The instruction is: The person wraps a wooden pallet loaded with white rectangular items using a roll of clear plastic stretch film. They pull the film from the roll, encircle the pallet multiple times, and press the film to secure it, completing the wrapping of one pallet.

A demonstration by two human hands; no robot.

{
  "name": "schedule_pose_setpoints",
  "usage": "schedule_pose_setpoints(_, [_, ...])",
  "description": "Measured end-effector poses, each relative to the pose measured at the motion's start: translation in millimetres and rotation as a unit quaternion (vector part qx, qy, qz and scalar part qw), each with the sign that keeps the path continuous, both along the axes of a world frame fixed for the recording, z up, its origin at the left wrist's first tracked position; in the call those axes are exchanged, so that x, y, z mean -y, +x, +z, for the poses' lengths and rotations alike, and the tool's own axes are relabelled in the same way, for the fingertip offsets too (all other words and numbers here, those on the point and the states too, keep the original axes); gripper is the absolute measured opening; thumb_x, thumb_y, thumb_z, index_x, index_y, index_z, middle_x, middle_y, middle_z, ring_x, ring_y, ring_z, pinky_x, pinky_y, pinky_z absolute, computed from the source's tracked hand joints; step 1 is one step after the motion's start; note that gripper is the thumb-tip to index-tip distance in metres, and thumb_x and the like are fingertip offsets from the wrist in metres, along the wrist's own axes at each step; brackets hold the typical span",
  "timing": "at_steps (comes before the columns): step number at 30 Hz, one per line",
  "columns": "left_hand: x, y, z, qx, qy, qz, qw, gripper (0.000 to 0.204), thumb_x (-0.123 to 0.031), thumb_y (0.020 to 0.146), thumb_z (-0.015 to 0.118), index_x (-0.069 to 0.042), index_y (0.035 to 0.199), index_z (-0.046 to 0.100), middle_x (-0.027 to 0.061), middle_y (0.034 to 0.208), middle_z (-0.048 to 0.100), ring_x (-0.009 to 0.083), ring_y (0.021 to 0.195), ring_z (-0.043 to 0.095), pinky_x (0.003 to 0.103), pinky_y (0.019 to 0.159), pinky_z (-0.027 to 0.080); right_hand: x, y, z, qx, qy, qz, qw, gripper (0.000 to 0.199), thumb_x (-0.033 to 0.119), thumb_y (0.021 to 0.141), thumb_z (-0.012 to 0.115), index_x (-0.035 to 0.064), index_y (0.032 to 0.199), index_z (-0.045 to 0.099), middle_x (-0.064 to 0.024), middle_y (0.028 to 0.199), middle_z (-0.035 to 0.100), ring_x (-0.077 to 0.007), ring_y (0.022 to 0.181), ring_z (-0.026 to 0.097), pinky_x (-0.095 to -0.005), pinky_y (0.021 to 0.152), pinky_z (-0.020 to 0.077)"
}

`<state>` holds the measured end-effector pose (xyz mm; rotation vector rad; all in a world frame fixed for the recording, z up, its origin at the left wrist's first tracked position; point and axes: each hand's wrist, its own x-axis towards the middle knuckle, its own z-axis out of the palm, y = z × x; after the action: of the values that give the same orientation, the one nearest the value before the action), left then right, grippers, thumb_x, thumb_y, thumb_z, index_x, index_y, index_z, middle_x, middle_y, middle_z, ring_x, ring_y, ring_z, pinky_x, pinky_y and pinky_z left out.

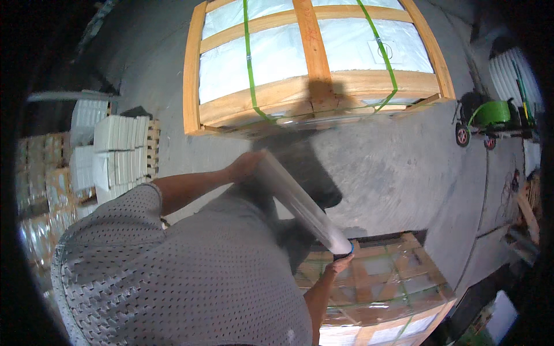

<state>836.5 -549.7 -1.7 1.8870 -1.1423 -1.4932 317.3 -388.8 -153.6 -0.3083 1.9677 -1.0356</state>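
Note:
A long roll of clear stretch wrap (300, 202) slants across in front of my body. My left hand (248, 165) is closed around its upper end, with the fingers partly hidden behind the roll. At the lower right end, by a dark and blue cap, my right hand (340, 264) grips the roll. Just beside that hand stands a wooden crate (375, 334) covered in shiny clear film, with green straps showing through. Whether film runs from the roll to this crate I cannot tell.
Ahead stands a larger wooden crate (311, 43) with white-covered contents and green straps. Stacked white blocks (121, 138) sit on a pallet at the left. A green wheeled machine (491, 114) stands at the right on the grey concrete floor (398, 179).

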Motion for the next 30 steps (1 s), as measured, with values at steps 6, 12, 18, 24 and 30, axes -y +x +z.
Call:
schedule_pose_setpoints(6, [-23, 110, -21, -0.034, 0.002, -0.044, 0.998, 0.054, -0.044, 0.103, 0.036, 0.002, 0.108, 0.064, 0.0078, 0.101, 0.064, 0.0173, 0.097, 0.056, 0.034, 0.091, 0.043, -44, 127, 28, 0.020, 0.084, -0.080, 0.993, 0.083, 0.065, 0.091, 0.046, -0.0040, 0.136, 0.047, -0.0181, 0.135, 0.051, -0.0308, 0.117, 0.054, -0.0428, 0.102, 0.0424])
schedule_pose_setpoints(12, [-38, 186, 40, -0.016, 0.031, -0.080, 0.996, 0.039, -0.036, 0.101, 0.045, -0.002, 0.110, 0.062, 0.0051, 0.096, 0.062, 0.0130, 0.082, 0.054, 0.032, 0.074, 0.046, -105, 234, 54, 0.108, 0.044, -0.065, 0.991, 0.079, 0.062, 0.095, 0.040, -0.0064, 0.135, 0.046, -0.0185, 0.133, 0.052, -0.0305, 0.116, 0.055, -0.0427, 0.100, 0.0437])
schedule_pose_setpoints(18, [-82, 229, 61, -0.060, 0.014, -0.102, 0.993, 0.038, -0.032, 0.103, 0.042, 0.000, 0.114, 0.060, 0.0038, 0.099, 0.062, 0.0129, 0.091, 0.055, 0.032, 0.082, 0.046, -172, 312, 37, 0.099, 0.011, -0.156, 0.983, 0.080, 0.063, 0.094, 0.041, -0.0080, 0.132, 0.047, -0.0193, 0.130, 0.054, -0.0306, 0.115, 0.055, -0.0418, 0.099, 0.0438])
schedule_pose_setpoints(24, [-137, 290, 83, 0.093, -0.067, -0.268, 0.957, 0.040, -0.026, 0.105, 0.033, 0.005, 0.105, 0.059, 0.0080, 0.091, 0.062, 0.0197, 0.085, 0.057, 0.036, 0.079, 0.045, -253, 413, -1, 0.192, -0.012, -0.276, 0.942, 0.070, 0.057, 0.096, 0.039, -0.0023, 0.132, 0.051, -0.0158, 0.133, 0.054, -0.0295, 0.119, 0.055, -0.0407, 0.100, 0.0444])
schedule_pose_setpoints(30, [-127, 356, 110, 0.094, -0.061, -0.335, 0.936, 0.037, -0.026, 0.104, 0.034, 0.004, 0.095, 0.055, 0.0167, 0.078, 0.055, 0.0334, 0.071, 0.051, 0.041, 0.069, 0.042, -282, 531, -23, 0.206, 0.030, -0.301, 0.931, 0.070, 0.056, 0.097, 0.040, -0.0041, 0.131, 0.051, -0.0152, 0.128, 0.058, -0.0279, 0.116, 0.057, -0.0385, 0.099, 0.0446])
